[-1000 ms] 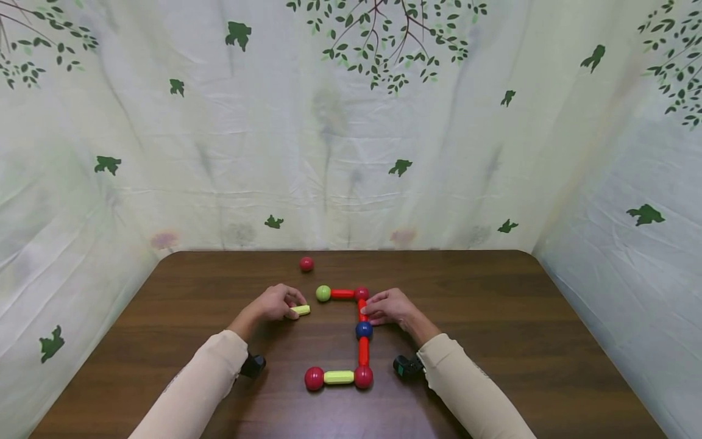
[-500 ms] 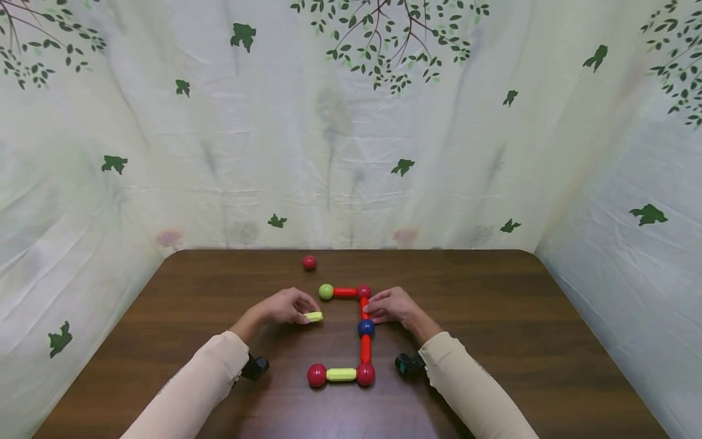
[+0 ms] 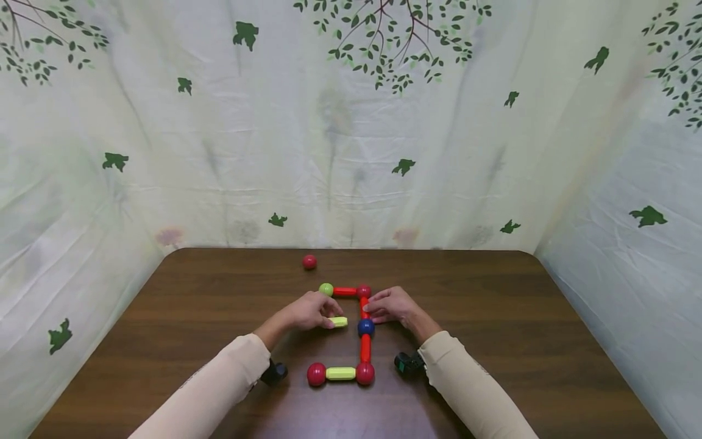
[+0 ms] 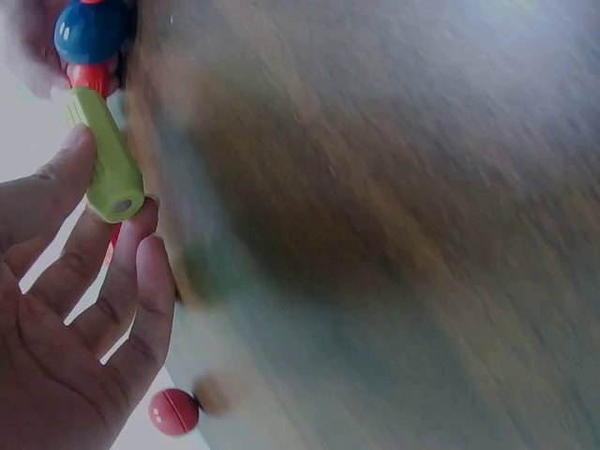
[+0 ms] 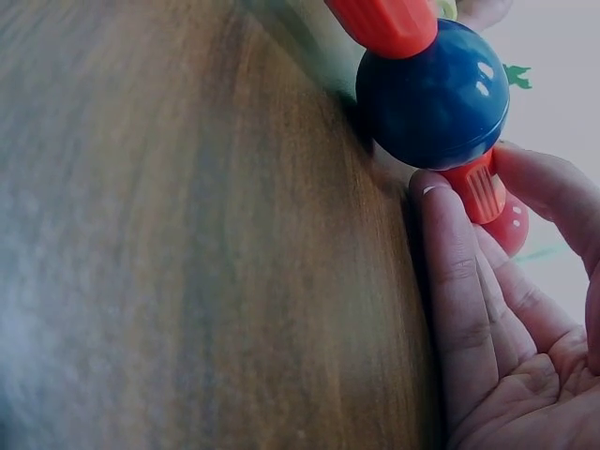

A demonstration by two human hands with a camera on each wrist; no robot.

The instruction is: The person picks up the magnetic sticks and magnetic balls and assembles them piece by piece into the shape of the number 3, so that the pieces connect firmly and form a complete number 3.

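Note:
My left hand (image 3: 309, 311) pinches a yellow-green stick (image 3: 339, 322), a short ridged rod with a round metal-looking spot on its end (image 4: 123, 205). The stick is held a short way left of the blue ball (image 3: 365, 327). With thumb and fingers my right hand (image 3: 397, 309) grips the upper red stick (image 5: 481, 190), between the blue ball and a red ball (image 3: 364, 291) at the far corner. From that corner another red stick (image 3: 345, 292) runs left to a green ball (image 3: 326, 289), partly hidden by the left hand. A lower red stick (image 3: 365, 349) joins the blue ball to a near red ball (image 3: 365, 373).
A second yellow-green stick (image 3: 340, 373) links the near corner ball to another red ball (image 3: 316, 374) on its left. One loose red ball (image 3: 309, 262) lies near the back edge of the brown table (image 3: 466, 292). Behind hangs a leaf-patterned white cloth (image 3: 351, 140).
My left hand has moved right with the yellow-green stick, closer to the blue ball. The right hand keeps its grip on the red stick. The view has shifted slightly.

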